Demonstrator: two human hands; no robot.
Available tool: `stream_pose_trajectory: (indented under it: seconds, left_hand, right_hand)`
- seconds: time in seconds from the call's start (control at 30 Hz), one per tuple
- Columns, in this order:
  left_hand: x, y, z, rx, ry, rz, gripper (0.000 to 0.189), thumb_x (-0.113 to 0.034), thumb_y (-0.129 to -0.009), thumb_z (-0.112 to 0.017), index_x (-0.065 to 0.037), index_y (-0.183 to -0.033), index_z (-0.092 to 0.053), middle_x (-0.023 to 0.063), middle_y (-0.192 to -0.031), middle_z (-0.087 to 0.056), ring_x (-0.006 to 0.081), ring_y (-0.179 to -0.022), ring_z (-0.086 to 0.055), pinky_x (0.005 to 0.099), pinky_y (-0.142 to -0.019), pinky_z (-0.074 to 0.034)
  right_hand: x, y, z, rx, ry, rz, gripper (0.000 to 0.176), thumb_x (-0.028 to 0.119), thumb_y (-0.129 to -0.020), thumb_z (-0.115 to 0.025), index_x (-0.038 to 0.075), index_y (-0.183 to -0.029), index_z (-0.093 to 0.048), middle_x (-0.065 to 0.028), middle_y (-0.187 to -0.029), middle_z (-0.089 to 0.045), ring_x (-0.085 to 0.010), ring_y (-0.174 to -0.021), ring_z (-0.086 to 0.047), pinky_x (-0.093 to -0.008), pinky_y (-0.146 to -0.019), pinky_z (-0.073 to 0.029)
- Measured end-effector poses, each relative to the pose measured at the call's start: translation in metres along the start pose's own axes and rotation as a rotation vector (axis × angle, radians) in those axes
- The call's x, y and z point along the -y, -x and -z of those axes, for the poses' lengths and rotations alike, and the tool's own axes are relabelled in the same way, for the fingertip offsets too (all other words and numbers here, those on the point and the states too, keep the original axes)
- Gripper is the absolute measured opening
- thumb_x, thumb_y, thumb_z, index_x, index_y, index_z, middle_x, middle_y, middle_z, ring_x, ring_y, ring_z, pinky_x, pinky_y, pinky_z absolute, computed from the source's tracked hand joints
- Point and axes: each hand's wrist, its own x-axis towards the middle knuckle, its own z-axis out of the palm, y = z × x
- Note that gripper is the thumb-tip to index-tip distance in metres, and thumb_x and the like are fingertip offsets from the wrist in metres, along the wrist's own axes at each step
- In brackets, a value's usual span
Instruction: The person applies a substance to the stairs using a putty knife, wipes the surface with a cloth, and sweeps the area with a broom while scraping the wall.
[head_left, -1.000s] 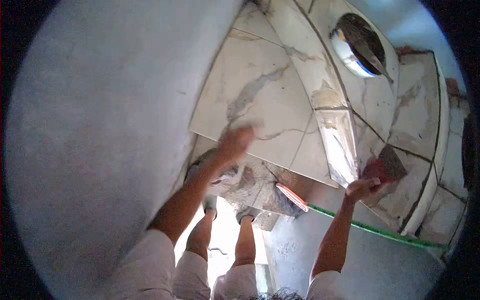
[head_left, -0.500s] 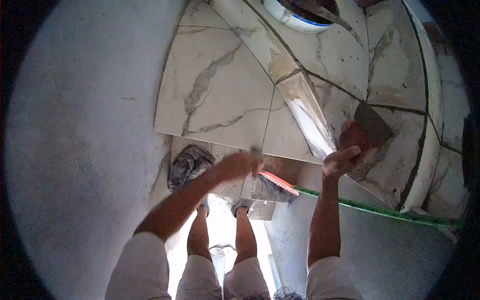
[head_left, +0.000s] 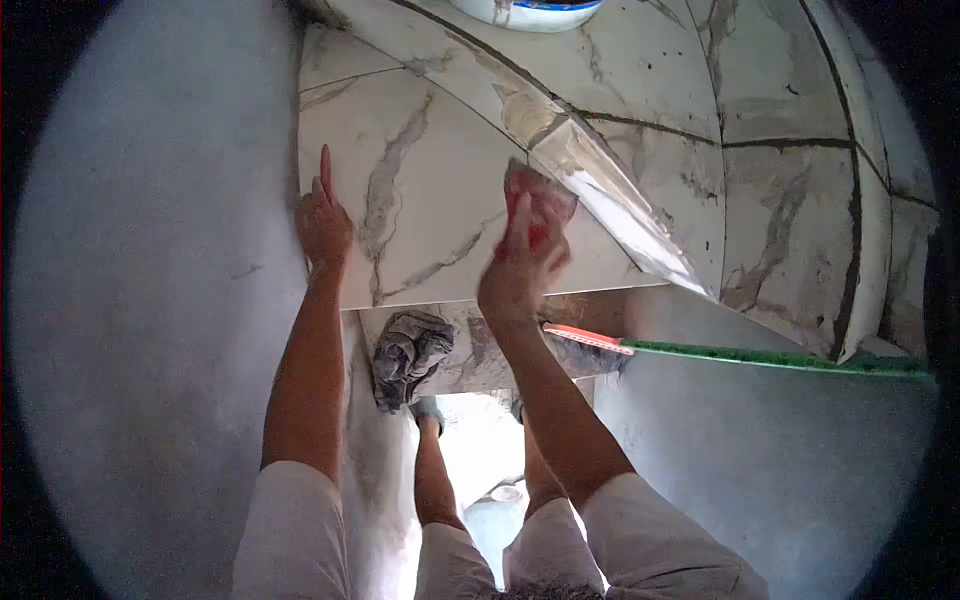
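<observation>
Right hand (head_left: 522, 262) gripping red scraper (head_left: 535, 208), marbled tiles (head_left: 440, 190)

Glare bleaches the floor (head_left: 480, 440) below the rag (head_left: 410, 355), while above right of it the right hand (head_left: 519, 268) blurs, a tile edge (head_left: 625, 220) gleams and dim tiles (head_left: 785, 235) bend fisheye-style.

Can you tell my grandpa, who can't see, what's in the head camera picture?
A person's right hand holds a blurry red and gray tool over marbled tiles, while the left hand is near the wall. A crumpled dark cloth lies below.
</observation>
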Motion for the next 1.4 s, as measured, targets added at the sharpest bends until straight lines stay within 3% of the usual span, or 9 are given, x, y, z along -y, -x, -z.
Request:
stream_pose_trajectory:
  seconds: [0.03,0.1,0.17,0.3,0.47,0.9,1.03,1.1,1.4]
  left_hand:
    - [0.000,-0.001,-0.009,0.008,0.004,-0.020,0.050,-0.014,-0.084,-0.055,-0.004,-0.131,-0.041,0.0189,-0.113,-0.055,0.0318,-0.103,-0.055,0.0396,-0.081,-0.046]
    - [0.000,0.007,-0.024,-0.290,-0.157,-0.050,0.057,-0.017,-0.084,-0.056,-0.010,-0.137,-0.038,0.0168,-0.128,-0.047,0.0339,-0.116,-0.046,0.0480,-0.094,-0.036]
    - [-0.045,0.029,0.014,-0.374,0.138,0.038,0.067,-0.009,-0.085,-0.054,-0.021,-0.143,-0.024,0.0209,-0.126,-0.047,0.0390,-0.118,-0.041,0.0550,-0.098,-0.028]
    - [-0.046,0.083,-0.052,-0.216,0.119,-0.284,0.056,-0.026,-0.082,-0.056,-0.005,-0.132,-0.041,0.0242,-0.136,-0.035,0.0389,-0.124,-0.036,0.0546,-0.101,-0.027]
    - [-0.048,0.086,-0.047,-0.166,0.280,-0.239,0.059,-0.027,-0.078,-0.058,-0.002,-0.129,-0.041,0.0235,-0.135,-0.036,0.0400,-0.123,-0.036,0.0527,-0.101,-0.031]
    - [-0.052,0.077,-0.045,-0.149,0.246,-0.233,0.060,-0.030,-0.078,-0.057,-0.002,-0.128,-0.041,0.0227,-0.132,-0.039,0.0404,-0.122,-0.038,0.0539,-0.101,-0.030]
    - [-0.052,0.077,-0.044,-0.134,0.266,-0.257,0.059,-0.031,-0.078,-0.057,-0.002,-0.127,-0.042,0.0228,-0.130,-0.040,0.0406,-0.121,-0.038,0.0534,-0.100,-0.031]
    - [-0.052,0.077,-0.047,-0.176,0.232,-0.254,0.057,-0.031,-0.078,-0.057,-0.001,-0.125,-0.043,0.0227,-0.128,-0.041,0.0405,-0.120,-0.039,0.0529,-0.101,-0.032]
    - [-0.052,0.076,-0.041,-0.135,0.219,-0.259,0.057,-0.032,-0.078,-0.056,0.001,-0.124,-0.044,0.0241,-0.128,-0.041,0.0412,-0.121,-0.038,0.0525,-0.101,-0.031]
  right_hand:
    - [0.011,-0.009,-0.019,-0.003,0.011,-0.019,0.065,0.014,-0.079,-0.062,0.019,-0.138,-0.035,-0.0171,-0.135,-0.028,-0.0366,-0.116,-0.036,-0.0499,-0.093,-0.031]
    - [0.024,-0.030,-0.058,-0.003,0.138,-0.224,0.069,0.012,-0.075,-0.064,0.023,-0.138,-0.036,-0.0122,-0.133,-0.029,-0.0368,-0.118,-0.031,-0.0502,-0.093,-0.030]
    - [0.031,-0.042,-0.091,-0.022,0.181,-0.264,0.068,0.017,-0.076,-0.064,0.025,-0.137,-0.037,-0.0108,-0.134,-0.029,-0.0352,-0.116,-0.032,-0.0508,-0.090,-0.031]
    - [0.046,-0.054,-0.119,-0.012,0.207,-0.363,0.064,0.025,-0.079,-0.062,0.027,-0.138,-0.036,-0.0095,-0.134,-0.027,-0.0334,-0.116,-0.031,-0.0518,-0.086,-0.031]
    - [0.053,-0.063,-0.122,0.060,0.195,-0.439,0.064,0.027,-0.084,-0.058,0.027,-0.141,-0.028,-0.0104,-0.138,-0.023,-0.0352,-0.120,-0.029,-0.0554,-0.090,-0.030]
    - [0.065,-0.087,-0.072,0.451,0.195,-0.477,0.052,0.036,-0.086,-0.054,0.022,-0.135,-0.041,-0.0126,-0.134,-0.033,-0.0356,-0.119,-0.032,-0.0565,-0.087,-0.034]
    - [0.065,-0.075,-0.048,0.448,0.142,-0.445,0.055,0.034,-0.084,-0.057,0.020,-0.135,-0.040,-0.0131,-0.133,-0.034,-0.0355,-0.117,-0.033,-0.0579,-0.085,-0.033]
    - [0.061,-0.068,-0.063,0.243,0.184,-0.336,0.054,0.034,-0.085,-0.056,0.020,-0.135,-0.040,-0.0127,-0.134,-0.033,-0.0348,-0.116,-0.033,-0.0574,-0.084,-0.032]
    - [0.060,-0.084,-0.110,0.213,0.169,-0.451,0.052,0.034,-0.086,-0.055,0.021,-0.134,-0.041,-0.0114,-0.133,-0.033,-0.0352,-0.115,-0.034,-0.0554,-0.084,-0.034]
